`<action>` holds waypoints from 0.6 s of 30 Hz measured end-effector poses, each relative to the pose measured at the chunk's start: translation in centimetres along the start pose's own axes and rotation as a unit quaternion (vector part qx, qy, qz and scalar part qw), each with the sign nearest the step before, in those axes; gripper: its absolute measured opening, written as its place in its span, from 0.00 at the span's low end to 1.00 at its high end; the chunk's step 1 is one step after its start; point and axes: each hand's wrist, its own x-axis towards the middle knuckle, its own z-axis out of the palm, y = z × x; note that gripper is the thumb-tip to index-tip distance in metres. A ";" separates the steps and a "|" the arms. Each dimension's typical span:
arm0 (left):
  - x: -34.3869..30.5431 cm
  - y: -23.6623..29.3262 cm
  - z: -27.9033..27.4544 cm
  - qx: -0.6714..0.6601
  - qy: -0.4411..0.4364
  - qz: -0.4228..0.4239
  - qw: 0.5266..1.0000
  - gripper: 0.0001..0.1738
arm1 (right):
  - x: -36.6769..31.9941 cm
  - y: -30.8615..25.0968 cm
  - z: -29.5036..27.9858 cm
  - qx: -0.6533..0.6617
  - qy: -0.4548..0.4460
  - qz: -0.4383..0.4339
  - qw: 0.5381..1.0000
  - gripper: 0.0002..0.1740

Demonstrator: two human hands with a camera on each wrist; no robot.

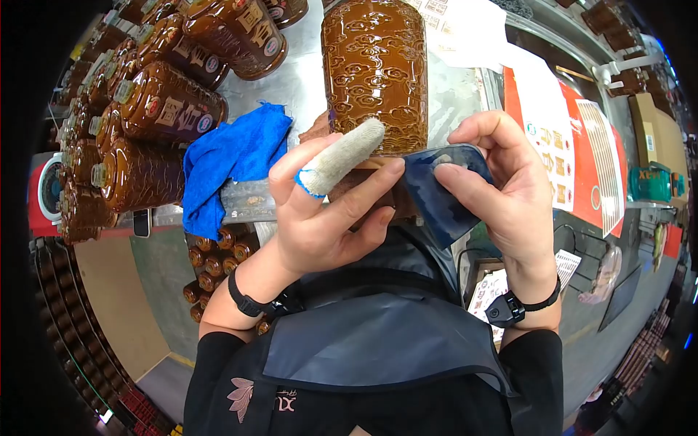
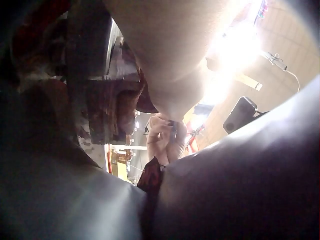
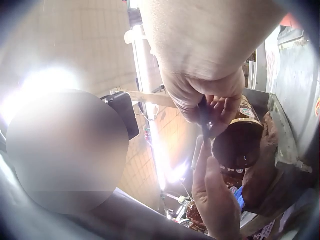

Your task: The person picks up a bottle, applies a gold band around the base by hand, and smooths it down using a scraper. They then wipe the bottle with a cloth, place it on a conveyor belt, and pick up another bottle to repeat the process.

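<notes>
Just beyond your dark apron (image 1: 385, 345), your right hand (image 1: 516, 196) pinches a flat blue piece (image 1: 429, 196) between thumb and fingers. Your left hand (image 1: 320, 218) is loosely spread beside it, a cloth sleeve (image 1: 345, 156) on one finger. Past them, a large brown bottle (image 1: 374, 73) lies on its side; its upward face shows no label, though a label-like patch (image 3: 246, 112) marks another side. Farther left, beyond a blue cloth (image 1: 236, 156), bottles (image 1: 171, 109) already wear labels. Printed label sheets (image 1: 549, 138) remain at right.
</notes>
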 end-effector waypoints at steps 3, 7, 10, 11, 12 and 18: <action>0.1 0.0 0.2 -0.001 0.003 0.001 1.000 0.21 | 0.0 0.3 -0.2 0.008 -0.001 0.004 1.000 0.18; 0.0 -0.1 0.3 -0.007 0.005 -0.004 1.000 0.20 | 0.0 0.3 -0.4 -0.002 0.003 0.018 1.000 0.18; 0.0 0.2 0.2 -0.035 0.019 -0.025 0.999 0.23 | 0.0 0.4 -0.5 0.006 0.007 0.018 1.000 0.18; -0.1 0.1 0.0 -0.036 0.018 -0.025 0.999 0.23 | 0.0 0.5 -0.5 0.006 0.007 0.018 1.000 0.18; -0.3 -0.1 -0.4 -0.015 0.008 -0.014 1.000 0.21 | 0.0 0.6 -0.5 0.008 0.014 0.010 1.000 0.17; -0.1 -0.8 -0.5 0.010 0.012 -0.044 0.999 0.20 | 0.0 0.2 -0.6 0.002 0.012 0.021 1.000 0.17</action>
